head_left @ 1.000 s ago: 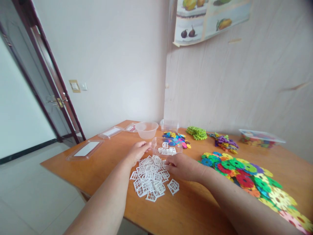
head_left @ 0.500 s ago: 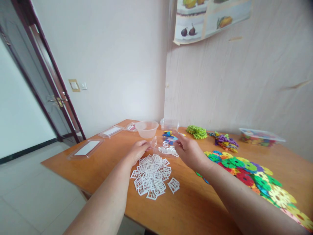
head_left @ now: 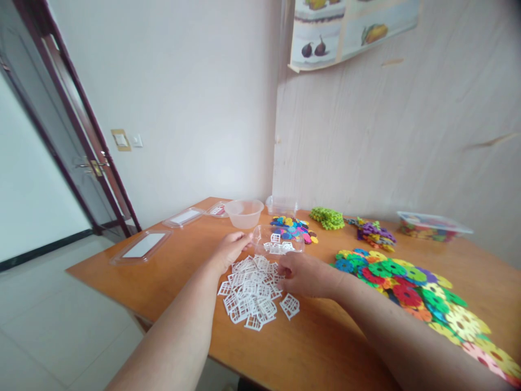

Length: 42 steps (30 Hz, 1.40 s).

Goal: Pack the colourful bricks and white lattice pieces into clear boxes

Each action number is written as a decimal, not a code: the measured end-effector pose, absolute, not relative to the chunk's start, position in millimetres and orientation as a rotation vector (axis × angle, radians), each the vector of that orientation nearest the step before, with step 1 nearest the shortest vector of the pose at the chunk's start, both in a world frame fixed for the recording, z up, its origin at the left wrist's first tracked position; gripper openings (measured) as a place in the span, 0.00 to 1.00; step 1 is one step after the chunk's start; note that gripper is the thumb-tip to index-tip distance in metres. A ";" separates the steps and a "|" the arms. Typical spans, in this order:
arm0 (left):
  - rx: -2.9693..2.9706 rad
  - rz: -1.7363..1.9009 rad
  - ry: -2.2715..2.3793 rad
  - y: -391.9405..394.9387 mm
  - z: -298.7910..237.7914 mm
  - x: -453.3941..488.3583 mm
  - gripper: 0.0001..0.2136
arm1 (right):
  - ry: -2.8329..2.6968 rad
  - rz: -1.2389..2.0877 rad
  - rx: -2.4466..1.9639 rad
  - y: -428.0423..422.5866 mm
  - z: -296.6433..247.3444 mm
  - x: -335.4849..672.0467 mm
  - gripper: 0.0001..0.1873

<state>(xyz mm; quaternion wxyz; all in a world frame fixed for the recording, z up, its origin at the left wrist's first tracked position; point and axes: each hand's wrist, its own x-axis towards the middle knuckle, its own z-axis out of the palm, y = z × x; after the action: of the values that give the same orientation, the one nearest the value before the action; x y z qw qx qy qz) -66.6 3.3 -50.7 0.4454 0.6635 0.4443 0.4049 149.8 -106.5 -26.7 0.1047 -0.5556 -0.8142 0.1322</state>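
A heap of small white lattice pieces (head_left: 252,293) lies on the wooden table (head_left: 171,277) in front of me. Just behind it stands a clear plastic tub (head_left: 277,241) with a few white pieces inside. My left hand (head_left: 228,251) rests against the tub's left end, fingers curled on its rim. My right hand (head_left: 303,274) is down at the right edge of the heap, fingers closed in a pinch; what they hold is hidden. One white piece (head_left: 290,306) lies apart at the heap's right.
Colourful flower-shaped discs (head_left: 411,288) spread over the right of the table, with smaller green (head_left: 328,219), purple (head_left: 372,232) and mixed (head_left: 293,228) piles behind. A clear bowl (head_left: 244,213), flat lids (head_left: 142,247) and a filled box (head_left: 433,225) stand farther off. A door (head_left: 61,125) is at left.
My right hand went up over the tub half a second ago and has come back down to the right edge of the white heap. My left hand stayed at the tub.
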 end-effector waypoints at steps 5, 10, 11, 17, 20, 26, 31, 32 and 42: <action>1.682 1.011 1.076 3.9 -50.9 -67.5 0.21 | -2.387 0.376 -1.635 -106.1 -27.6 148.0 0.04; 1.678 1.011 1.083 4.7 -51.8 -67.1 0.22 | -2.366 0.415 -1.639 -106.4 -27.9 148.8 0.08; 1.675 1.009 1.092 4.8 -51.8 -66.9 0.22 | -2.373 0.417 -1.645 -106.2 -28.3 149.1 0.07; 1.665 0.990 1.118 6.8 -52.2 -67.2 0.22 | -2.457 0.232 -1.651 -106.3 -27.7 146.6 0.07; 1.666 0.982 1.116 8.1 -52.9 -67.9 0.22 | -2.487 0.079 -1.626 -109.1 -22.0 143.5 0.12; 1.670 0.977 1.102 10.8 -54.9 -69.2 0.22 | -2.283 -0.013 -1.536 -110.2 -3.4 148.4 0.14; 1.651 0.995 1.091 12.8 -57.5 -69.2 0.21 | -1.961 -0.031 -1.450 -104.9 5.8 159.4 0.15; 1.650 0.997 1.092 12.7 -57.5 -69.1 0.21 | -1.931 -0.035 -1.452 -104.6 6.3 160.4 0.16; 1.668 0.973 1.108 8.5 -53.8 -68.2 0.23 | -2.627 0.641 -1.621 -121.4 5.9 160.6 0.17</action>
<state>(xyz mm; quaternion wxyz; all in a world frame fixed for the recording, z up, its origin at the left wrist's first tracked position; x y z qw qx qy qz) -68.2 8.5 -53.8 0.4420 0.6720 0.4463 0.3923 160.6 -121.4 5.9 -0.0058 -0.5142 -0.8332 0.2033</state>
